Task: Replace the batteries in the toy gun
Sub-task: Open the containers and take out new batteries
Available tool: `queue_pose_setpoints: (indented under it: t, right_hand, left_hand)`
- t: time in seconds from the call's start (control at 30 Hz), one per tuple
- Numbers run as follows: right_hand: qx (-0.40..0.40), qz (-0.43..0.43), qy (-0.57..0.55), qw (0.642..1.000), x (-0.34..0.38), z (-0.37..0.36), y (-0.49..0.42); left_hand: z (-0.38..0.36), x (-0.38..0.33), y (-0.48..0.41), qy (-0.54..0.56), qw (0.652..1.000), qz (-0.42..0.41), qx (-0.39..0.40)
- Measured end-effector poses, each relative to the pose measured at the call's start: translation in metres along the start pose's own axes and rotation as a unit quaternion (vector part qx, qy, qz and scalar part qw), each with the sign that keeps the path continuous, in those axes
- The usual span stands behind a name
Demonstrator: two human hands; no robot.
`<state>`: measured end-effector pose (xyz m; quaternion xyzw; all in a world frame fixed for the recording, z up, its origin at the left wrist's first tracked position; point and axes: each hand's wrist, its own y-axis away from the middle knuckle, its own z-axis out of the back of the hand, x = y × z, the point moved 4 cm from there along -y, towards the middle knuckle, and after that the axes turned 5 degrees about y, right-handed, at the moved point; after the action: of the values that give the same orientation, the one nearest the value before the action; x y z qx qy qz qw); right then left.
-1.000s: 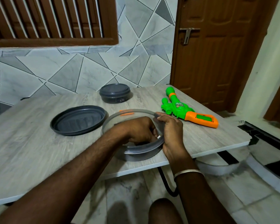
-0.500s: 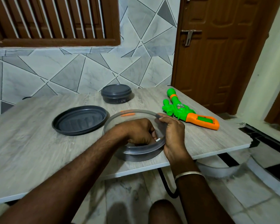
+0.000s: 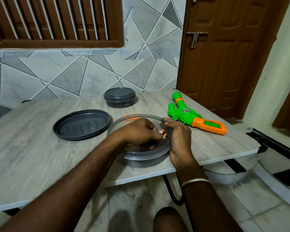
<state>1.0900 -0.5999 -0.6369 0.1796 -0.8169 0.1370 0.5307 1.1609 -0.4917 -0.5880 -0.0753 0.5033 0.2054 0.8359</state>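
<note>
- Left hand (image 3: 139, 133) is inside the round clear-plastic tub (image 3: 144, 160), fingers curled round small cylindrical batteries (image 3: 162, 133). Only their orange-and-gold ends show past the knuckles, so the count is unclear.
- Right hand (image 3: 179, 139) clamps the tub's right rim, fingertips hooked over the far edge, bracing it.
- Green-and-orange plastic toy gun (image 3: 187, 115) lies flat on the grey wood-grain table (image 3: 32, 148), right of and beyond the tub. Neither hand touches it.
- Gun's long axis runs diagonally: green muzzle far-left, orange grip near-right.
- Right hand is nearer the gun. The loaded left hand would need to clear the rim and travel right.
- Pose: left forearm enters from lower left, wrist dipped into the tub. Right forearm rises from below.
- Battery cover on the gun: cannot be made out.
</note>
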Motion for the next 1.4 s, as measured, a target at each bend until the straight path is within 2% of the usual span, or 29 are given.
queue_pose_setpoints:
  t: [0.17, 0.27, 0.47, 0.6, 0.7, 0.83, 1.0, 1.07, 1.23, 1.4]
  right_hand:
    - [0.008, 0.012, 0.026, 1.0, 0.004, 0.002, 0.003]
    - [0.012, 0.01, 0.023, 1.0, 0.005, 0.001, 0.004]
    - [0.003, 0.013, 0.029, 1.0, 0.003, 0.0, 0.002]
    - [0.001, 0.015, 0.031, 0.999, 0.003, 0.0, 0.002]
    - [0.005, 0.015, 0.035, 0.999, 0.004, 0.0, 0.002]
    - [0.007, 0.012, 0.038, 0.999, 0.003, 0.001, 0.002]
    - [0.006, 0.011, 0.034, 0.999, 0.003, 0.001, 0.004]
    - [0.007, 0.009, 0.037, 0.999, 0.004, 0.0, 0.004]
    - [0.006, 0.012, 0.043, 0.999, 0.005, 0.0, 0.003]
    - [0.003, 0.008, 0.041, 0.999, 0.004, 0.001, 0.004]
  left_hand:
    - [0.012, 0.001, 0.003, 0.219, 0.975, 0.022, 0.004]
    - [0.014, 0.005, 0.0, 0.253, 0.966, 0.038, 0.015]
    - [0.009, 0.002, 0.003, 0.07, 0.996, 0.027, 0.052]
    - [0.009, 0.002, 0.007, -0.061, 0.993, 0.028, 0.099]
    - [0.01, 0.001, 0.008, -0.129, 0.985, 0.043, 0.105]
    - [0.013, -0.007, 0.008, -0.26, 0.961, 0.045, 0.086]
    - [0.019, -0.015, 0.016, -0.431, 0.896, 0.07, 0.084]
    - [0.022, -0.018, 0.018, -0.44, 0.891, 0.08, 0.083]
    - [0.024, -0.016, 0.02, -0.35, 0.924, 0.1, 0.119]
    - [0.021, -0.012, 0.021, -0.379, 0.909, 0.098, 0.146]
